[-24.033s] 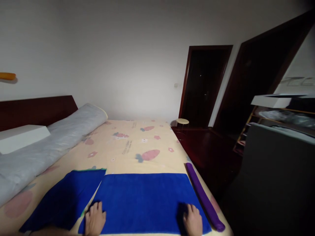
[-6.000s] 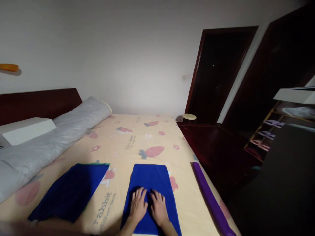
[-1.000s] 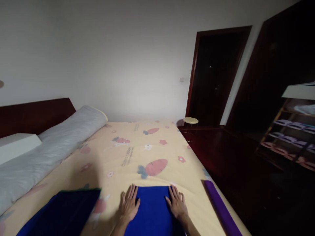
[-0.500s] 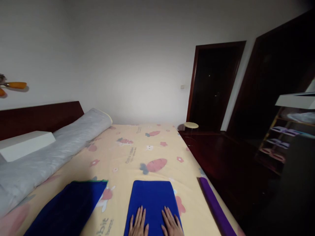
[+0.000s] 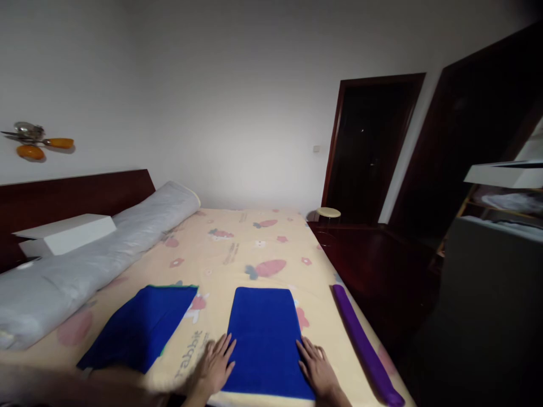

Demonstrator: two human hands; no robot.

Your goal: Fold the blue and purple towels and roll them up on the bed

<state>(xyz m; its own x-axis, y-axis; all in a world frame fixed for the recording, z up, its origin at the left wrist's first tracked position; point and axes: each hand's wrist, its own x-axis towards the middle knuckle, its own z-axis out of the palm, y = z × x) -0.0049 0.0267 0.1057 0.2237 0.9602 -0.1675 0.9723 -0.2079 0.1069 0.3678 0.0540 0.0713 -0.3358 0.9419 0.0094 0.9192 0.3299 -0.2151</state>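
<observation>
A flat blue cloth point(image 5: 266, 342), folded into a rectangle, lies on the patterned bed sheet. My left hand point(image 5: 217, 362) rests at its left edge, fingers spread, the fingertips touching the cloth. At the right edge lies my right hand point(image 5: 317, 364), also with spread fingers and touching the cloth's border. Neither hand grips anything. Farther left is a darker blue cloth point(image 5: 148, 322) with a green edge. A long purple roll point(image 5: 365, 345) lies on the right side of the bed.
A blurred forearm point(image 5: 102, 387) reaches in at the lower left. Along the headboard point(image 5: 76, 195) lie a grey roll point(image 5: 139, 229) and a white box point(image 5: 72, 233). A round stool point(image 5: 328, 212) stands beyond the bed; a dark cabinet point(image 5: 487, 316) is at the right.
My hands have moved apart, from on top of the blue cloth to its two side edges. A blurred forearm has appeared at the lower left. The view has shifted, showing more of the near bed.
</observation>
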